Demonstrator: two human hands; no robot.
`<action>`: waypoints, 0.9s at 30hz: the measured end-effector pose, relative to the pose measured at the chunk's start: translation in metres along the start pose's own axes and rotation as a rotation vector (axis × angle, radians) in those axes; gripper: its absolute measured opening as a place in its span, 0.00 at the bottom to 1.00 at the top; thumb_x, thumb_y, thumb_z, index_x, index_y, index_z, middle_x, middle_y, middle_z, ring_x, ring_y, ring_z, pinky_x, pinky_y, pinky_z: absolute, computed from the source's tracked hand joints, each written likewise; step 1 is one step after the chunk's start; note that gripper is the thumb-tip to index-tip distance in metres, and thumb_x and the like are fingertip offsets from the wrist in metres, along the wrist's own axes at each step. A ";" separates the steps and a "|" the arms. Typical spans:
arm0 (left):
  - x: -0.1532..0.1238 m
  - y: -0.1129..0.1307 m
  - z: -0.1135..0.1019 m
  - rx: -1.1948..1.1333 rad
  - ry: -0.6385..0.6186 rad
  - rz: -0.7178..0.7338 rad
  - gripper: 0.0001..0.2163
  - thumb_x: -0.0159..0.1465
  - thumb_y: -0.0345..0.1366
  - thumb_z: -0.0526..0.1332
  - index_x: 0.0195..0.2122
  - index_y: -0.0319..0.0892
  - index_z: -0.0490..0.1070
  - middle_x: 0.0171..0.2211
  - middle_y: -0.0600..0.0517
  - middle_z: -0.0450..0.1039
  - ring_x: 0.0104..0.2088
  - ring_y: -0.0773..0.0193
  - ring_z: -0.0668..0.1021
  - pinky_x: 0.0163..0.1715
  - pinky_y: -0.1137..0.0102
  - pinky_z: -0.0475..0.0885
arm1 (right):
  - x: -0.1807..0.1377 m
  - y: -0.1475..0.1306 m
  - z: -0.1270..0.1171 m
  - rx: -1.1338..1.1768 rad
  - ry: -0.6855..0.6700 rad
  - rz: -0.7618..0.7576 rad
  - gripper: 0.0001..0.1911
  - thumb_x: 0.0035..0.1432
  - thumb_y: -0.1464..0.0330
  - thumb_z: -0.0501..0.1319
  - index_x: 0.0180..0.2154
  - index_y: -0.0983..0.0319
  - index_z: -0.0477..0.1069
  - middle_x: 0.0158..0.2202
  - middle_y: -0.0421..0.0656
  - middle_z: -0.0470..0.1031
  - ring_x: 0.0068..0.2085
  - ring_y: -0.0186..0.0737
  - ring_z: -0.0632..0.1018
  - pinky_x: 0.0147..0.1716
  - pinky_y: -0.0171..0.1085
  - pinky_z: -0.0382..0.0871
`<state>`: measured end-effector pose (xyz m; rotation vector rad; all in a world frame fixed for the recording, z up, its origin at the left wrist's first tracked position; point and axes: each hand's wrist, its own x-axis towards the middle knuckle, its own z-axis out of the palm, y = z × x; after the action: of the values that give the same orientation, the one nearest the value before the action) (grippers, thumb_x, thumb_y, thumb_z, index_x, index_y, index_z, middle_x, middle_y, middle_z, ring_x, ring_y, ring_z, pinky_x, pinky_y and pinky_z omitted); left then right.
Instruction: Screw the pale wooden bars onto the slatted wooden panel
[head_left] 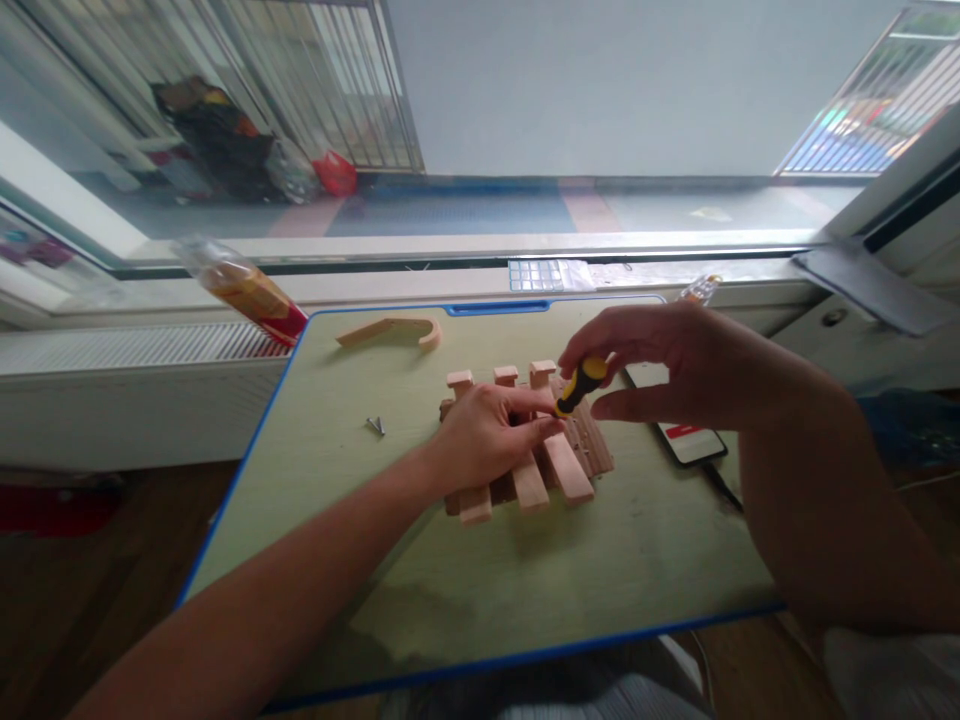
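A small rack of pale wooden slats lies in the middle of the green, blue-edged table. My left hand rests on top of the slats, fingers curled and pressing them down. My right hand hovers just right of it, fingers closed round the yellow-and-black handle of a screwdriver. The screwdriver points down and left at the wood beside my left fingertips; its tip is hidden.
Loose screws lie left of the rack. A curved wooden piece sits near the table's far edge. A phone lies to the right under my wrist. A wrapped packet leans on the windowsill behind.
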<state>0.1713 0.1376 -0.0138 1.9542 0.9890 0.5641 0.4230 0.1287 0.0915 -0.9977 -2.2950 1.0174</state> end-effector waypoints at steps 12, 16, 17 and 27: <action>0.002 -0.001 0.000 0.031 0.004 0.000 0.17 0.71 0.51 0.65 0.44 0.46 0.88 0.29 0.53 0.80 0.28 0.67 0.73 0.29 0.71 0.64 | 0.011 0.004 0.020 -0.245 0.226 -0.064 0.11 0.65 0.63 0.70 0.45 0.63 0.78 0.36 0.42 0.81 0.34 0.36 0.80 0.33 0.36 0.71; 0.001 -0.002 -0.001 0.018 0.013 0.016 0.20 0.71 0.54 0.65 0.41 0.43 0.86 0.27 0.54 0.75 0.27 0.67 0.72 0.26 0.72 0.62 | 0.016 0.006 0.028 -0.243 0.284 -0.088 0.11 0.65 0.63 0.70 0.43 0.63 0.76 0.31 0.39 0.78 0.31 0.34 0.78 0.31 0.35 0.69; 0.001 -0.002 0.000 0.004 0.020 0.013 0.20 0.70 0.55 0.65 0.42 0.43 0.86 0.27 0.54 0.75 0.27 0.67 0.72 0.26 0.72 0.62 | 0.017 0.007 0.029 -0.243 0.291 -0.090 0.11 0.65 0.62 0.71 0.43 0.62 0.76 0.32 0.39 0.77 0.31 0.34 0.78 0.32 0.35 0.69; 0.005 -0.002 0.004 -0.197 0.125 0.008 0.16 0.63 0.48 0.74 0.42 0.41 0.86 0.27 0.54 0.76 0.26 0.70 0.69 0.25 0.74 0.63 | 0.018 0.003 0.033 -0.301 0.336 -0.059 0.12 0.65 0.61 0.71 0.42 0.62 0.76 0.30 0.39 0.77 0.30 0.34 0.76 0.31 0.36 0.67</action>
<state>0.1758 0.1404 -0.0178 1.7657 0.9643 0.7662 0.3921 0.1292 0.0704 -1.1118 -2.2128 0.4441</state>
